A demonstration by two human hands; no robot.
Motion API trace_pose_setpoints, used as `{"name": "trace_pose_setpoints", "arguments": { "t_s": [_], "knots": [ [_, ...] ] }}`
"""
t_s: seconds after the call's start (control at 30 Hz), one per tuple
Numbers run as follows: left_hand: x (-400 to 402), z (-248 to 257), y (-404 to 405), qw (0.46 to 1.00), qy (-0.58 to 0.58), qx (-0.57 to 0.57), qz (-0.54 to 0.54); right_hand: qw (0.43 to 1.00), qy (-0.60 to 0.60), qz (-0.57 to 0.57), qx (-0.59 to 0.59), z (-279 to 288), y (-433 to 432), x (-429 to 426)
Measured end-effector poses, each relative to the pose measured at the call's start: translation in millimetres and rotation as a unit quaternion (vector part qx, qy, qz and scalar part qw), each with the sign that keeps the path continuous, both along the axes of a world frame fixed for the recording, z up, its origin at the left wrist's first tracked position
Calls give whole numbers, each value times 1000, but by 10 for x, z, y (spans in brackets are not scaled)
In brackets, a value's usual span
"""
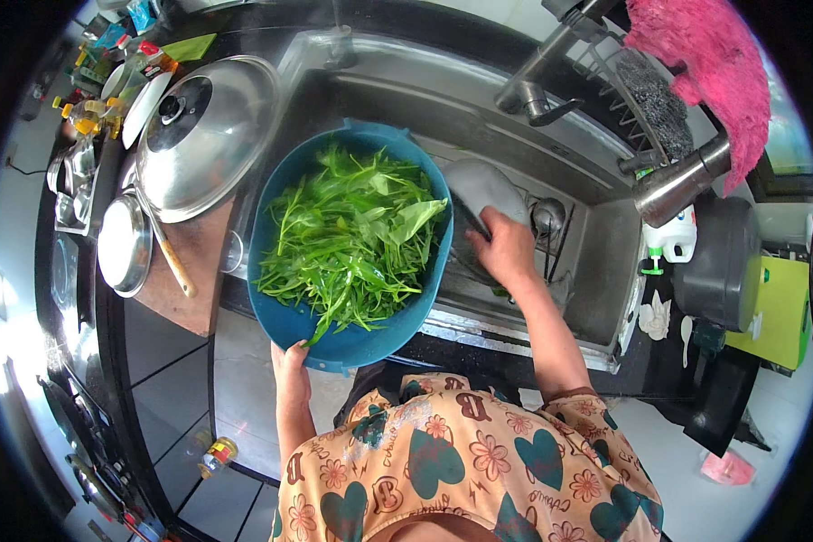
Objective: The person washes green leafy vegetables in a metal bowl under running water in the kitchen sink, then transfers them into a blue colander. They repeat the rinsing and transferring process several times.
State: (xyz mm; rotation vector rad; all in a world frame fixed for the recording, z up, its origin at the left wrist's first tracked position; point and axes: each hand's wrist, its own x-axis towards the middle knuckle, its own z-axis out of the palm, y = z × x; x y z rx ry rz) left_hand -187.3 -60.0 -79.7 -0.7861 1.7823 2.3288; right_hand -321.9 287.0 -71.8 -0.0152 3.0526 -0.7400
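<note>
A blue plastic basin (372,345) full of leafy green vegetables (352,237) is tilted beside the sink's left part. My left hand (293,369) grips its near rim, thumb over the edge. Over the steel sink (603,271), my right hand (505,247) is closed on the dark handle of a pan or lid, whose grey round part (486,190) lies partly behind the basin. A steel ladle (549,215) and other utensils rest in the sink to the right of that hand.
A large domed wok lid (210,142), a smaller steel lid (123,244) and a wooden-handled utensil (174,264) lie on the left. A faucet (538,101) overhangs the sink's back. At right stand a white jug (674,234) and a dark grey container (718,261); a pink cloth (711,81) hangs above.
</note>
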Motion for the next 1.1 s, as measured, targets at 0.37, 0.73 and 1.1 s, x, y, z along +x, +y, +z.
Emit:
{"name": "trace_pose_setpoints", "arguments": {
  "t_s": [0.37,0.73,1.1],
  "knots": [
    [-54,37,6,1000,1,11,7,983,145,-91,64,-107,263,404],
    [-2,-66,-53,1000,-11,17,23,713,-39,-408,-569,-1488,1324,471],
    [35,-49,-108,1000,-11,0,29,960,244,-85,-107,64,1443,-1091]
  ]
}}
